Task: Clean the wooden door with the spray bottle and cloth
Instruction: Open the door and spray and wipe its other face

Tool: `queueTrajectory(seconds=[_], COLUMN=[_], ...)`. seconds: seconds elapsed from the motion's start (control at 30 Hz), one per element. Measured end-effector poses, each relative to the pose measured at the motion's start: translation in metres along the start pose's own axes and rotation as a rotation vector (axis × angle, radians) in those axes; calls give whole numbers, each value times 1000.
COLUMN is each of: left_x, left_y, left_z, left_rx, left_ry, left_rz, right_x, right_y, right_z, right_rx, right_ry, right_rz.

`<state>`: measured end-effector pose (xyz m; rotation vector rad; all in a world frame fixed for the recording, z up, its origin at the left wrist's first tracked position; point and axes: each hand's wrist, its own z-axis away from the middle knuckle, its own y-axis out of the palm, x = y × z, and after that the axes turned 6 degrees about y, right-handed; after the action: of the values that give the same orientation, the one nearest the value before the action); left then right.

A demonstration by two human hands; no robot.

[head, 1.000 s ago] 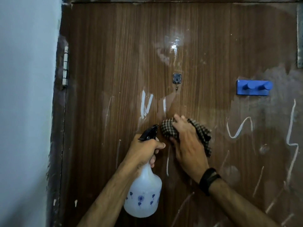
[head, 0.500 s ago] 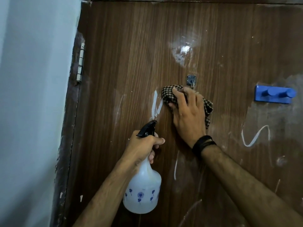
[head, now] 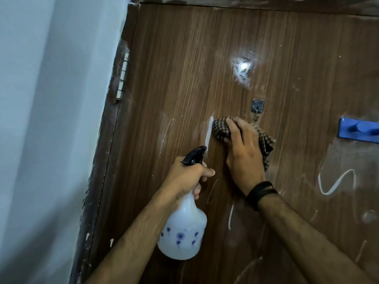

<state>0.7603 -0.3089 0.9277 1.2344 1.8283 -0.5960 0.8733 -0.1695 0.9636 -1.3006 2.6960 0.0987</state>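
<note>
The brown wooden door (head: 184,78) fills the view, streaked with white chalk marks. My right hand (head: 243,152) presses a checked brown cloth (head: 220,129) flat against the door, just below a small metal hook. One white streak (head: 209,131) stands right at the cloth's left edge. My left hand (head: 187,177) grips the neck of a white spray bottle (head: 183,230) with blue flower prints and a black nozzle, held below and left of the cloth.
A small metal hook (head: 257,108) sits above the cloth. A blue peg rack (head: 359,131) is fixed at the right. A hinge (head: 122,78) joins the door to its worn frame, with a pale wall (head: 51,119) at the left. More white scribbles (head: 336,184) lie lower right.
My right hand has carried the cloth up the door to just under the hook and then leftward over the white strokes; two are gone. The bottle stays in my left hand.
</note>
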Motion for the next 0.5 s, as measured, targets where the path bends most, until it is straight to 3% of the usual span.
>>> queueTrajectory(seconds=[0.5], left_x=[3], left_y=[-10], left_z=[-5], left_rx=[-25], left_ry=[-7], left_rz=[25], right_x=[10], right_y=[1], right_z=[10], right_rx=[111], right_ry=[7], right_rz=[-46])
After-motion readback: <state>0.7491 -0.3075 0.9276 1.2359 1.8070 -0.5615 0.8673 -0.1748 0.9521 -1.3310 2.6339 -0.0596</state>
